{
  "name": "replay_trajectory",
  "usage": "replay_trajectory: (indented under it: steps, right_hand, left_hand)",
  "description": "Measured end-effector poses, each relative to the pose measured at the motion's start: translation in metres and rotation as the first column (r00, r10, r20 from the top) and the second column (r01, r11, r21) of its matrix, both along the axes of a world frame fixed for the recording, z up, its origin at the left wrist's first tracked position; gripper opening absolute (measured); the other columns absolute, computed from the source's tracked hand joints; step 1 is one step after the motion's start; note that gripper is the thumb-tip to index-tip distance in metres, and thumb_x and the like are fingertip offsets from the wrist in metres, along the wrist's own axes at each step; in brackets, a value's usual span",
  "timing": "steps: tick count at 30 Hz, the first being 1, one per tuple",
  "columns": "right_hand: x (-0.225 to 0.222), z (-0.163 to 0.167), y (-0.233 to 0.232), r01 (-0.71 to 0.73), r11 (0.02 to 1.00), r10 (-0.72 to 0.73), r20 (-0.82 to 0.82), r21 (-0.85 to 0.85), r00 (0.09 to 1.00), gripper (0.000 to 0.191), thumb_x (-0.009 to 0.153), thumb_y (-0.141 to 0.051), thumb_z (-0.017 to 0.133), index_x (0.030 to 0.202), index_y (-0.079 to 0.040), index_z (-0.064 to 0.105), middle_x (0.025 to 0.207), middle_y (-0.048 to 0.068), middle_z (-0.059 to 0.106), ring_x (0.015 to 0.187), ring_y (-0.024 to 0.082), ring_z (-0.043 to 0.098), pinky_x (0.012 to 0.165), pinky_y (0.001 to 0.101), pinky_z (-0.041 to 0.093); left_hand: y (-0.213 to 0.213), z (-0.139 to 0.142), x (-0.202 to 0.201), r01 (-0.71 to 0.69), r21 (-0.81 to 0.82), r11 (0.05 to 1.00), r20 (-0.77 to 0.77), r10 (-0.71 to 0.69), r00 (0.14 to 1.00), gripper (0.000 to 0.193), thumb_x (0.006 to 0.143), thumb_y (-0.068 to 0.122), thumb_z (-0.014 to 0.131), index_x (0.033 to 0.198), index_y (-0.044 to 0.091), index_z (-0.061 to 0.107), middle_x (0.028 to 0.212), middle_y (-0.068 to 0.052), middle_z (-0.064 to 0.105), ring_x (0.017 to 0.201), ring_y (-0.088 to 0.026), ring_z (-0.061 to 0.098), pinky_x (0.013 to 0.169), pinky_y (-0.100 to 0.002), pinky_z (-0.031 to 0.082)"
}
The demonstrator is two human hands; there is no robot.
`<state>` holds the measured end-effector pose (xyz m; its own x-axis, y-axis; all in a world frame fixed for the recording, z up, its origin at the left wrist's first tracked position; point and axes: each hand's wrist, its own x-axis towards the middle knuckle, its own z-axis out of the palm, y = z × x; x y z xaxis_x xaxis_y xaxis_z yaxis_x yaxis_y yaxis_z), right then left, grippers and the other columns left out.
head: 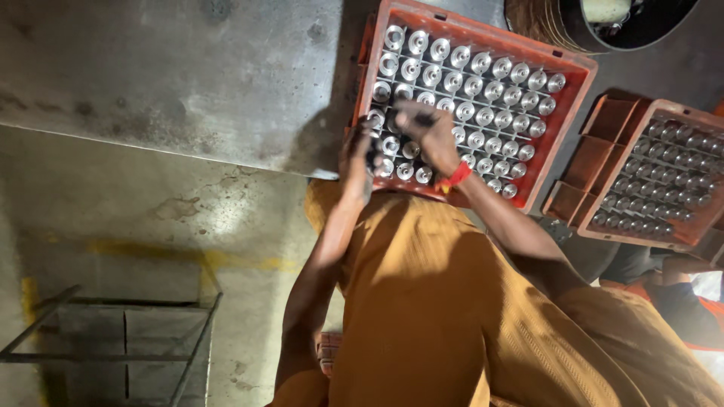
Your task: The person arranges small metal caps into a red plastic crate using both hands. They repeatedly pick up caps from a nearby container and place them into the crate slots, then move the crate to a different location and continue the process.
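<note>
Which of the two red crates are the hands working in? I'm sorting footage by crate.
The larger central crate, full of shiny metal parts; both the left hand and right hand are over it. The right-side crate is untouched.

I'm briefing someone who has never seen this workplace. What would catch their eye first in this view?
Most striking is the red crate at top centre, its grid packed with shiny round metal parts. Both hands meet over its near left corner: the right hand, with a red wristband, and the left hand at the crate's edge. A second red crate of similar parts sits at the right.

Crate (pixel 573 105) rim & packed cylinders (pixel 483 98); bench (pixel 166 75) free.
</note>
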<state>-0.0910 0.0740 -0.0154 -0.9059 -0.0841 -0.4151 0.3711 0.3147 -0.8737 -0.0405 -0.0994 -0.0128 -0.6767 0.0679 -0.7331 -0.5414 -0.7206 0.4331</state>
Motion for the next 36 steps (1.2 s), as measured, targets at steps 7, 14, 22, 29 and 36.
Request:
replay_trajectory:
  steps: [7,14,22,29,36]
  right_hand:
    - [-0.073,-0.009,0.026,-0.116,0.707,0.602,-0.508,0.698,0.616,0.025,0.085,0.005,0.071,0.108,-0.004,0.077,0.099,0.014,0.071,0.092,0.032,0.064,0.082,0.0431,0.056]
    - [-0.084,-0.007,0.017,-0.156,0.596,0.68,-0.391,0.788,0.621,0.027,0.08,0.001,0.065,0.104,-0.006,0.076,0.102,0.012,0.07,0.094,0.032,0.065,0.081,0.0439,0.057]
    - [0.005,0.016,0.007,-0.395,0.89,0.372,-0.138,-0.228,0.918,0.039,0.102,-0.033,0.069,0.126,-0.002,0.072,0.124,0.015,0.071,0.109,0.024,0.069,0.094,0.0401,0.055]
    - [-0.032,-0.002,0.021,-0.106,0.987,0.144,-0.357,0.123,0.923,0.022,0.098,-0.02,0.077,0.113,-0.004,0.078,0.112,0.009,0.079,0.092,0.018,0.074,0.083,0.0399,0.062]
    - [-0.114,0.001,0.02,-0.098,0.735,0.567,-0.529,0.671,0.631,0.028,0.088,0.002,0.065,0.114,-0.005,0.075,0.108,0.018,0.072,0.091,0.037,0.071,0.08,0.046,0.059]
  left_hand:
    - [-0.014,-0.04,0.013,-0.118,0.385,0.915,-0.061,0.152,0.986,0.021,0.105,0.022,0.058,0.121,0.009,0.06,0.086,-0.002,0.059,0.066,-0.009,0.054,0.056,-0.023,0.042]
    - [-0.008,-0.035,0.01,-0.142,0.241,0.96,-0.042,0.156,0.987,0.032,0.107,0.026,0.058,0.129,0.004,0.064,0.088,0.001,0.056,0.068,-0.008,0.054,0.057,-0.023,0.042]
    - [-0.007,-0.006,0.019,0.273,0.01,0.962,-0.188,-0.266,0.945,0.035,0.1,0.031,0.063,0.135,0.029,0.058,0.072,0.002,0.054,0.05,-0.003,0.041,0.042,-0.019,0.029]
    - [-0.006,-0.035,0.024,-0.081,0.314,0.946,0.129,0.043,0.991,0.024,0.104,0.035,0.055,0.105,0.011,0.058,0.075,-0.003,0.058,0.055,-0.015,0.055,0.044,-0.028,0.037]
    - [-0.024,-0.045,0.037,-0.058,0.449,0.892,-0.084,0.107,0.991,0.025,0.108,0.031,0.053,0.111,0.008,0.062,0.086,-0.003,0.061,0.06,-0.01,0.053,0.047,-0.024,0.037]
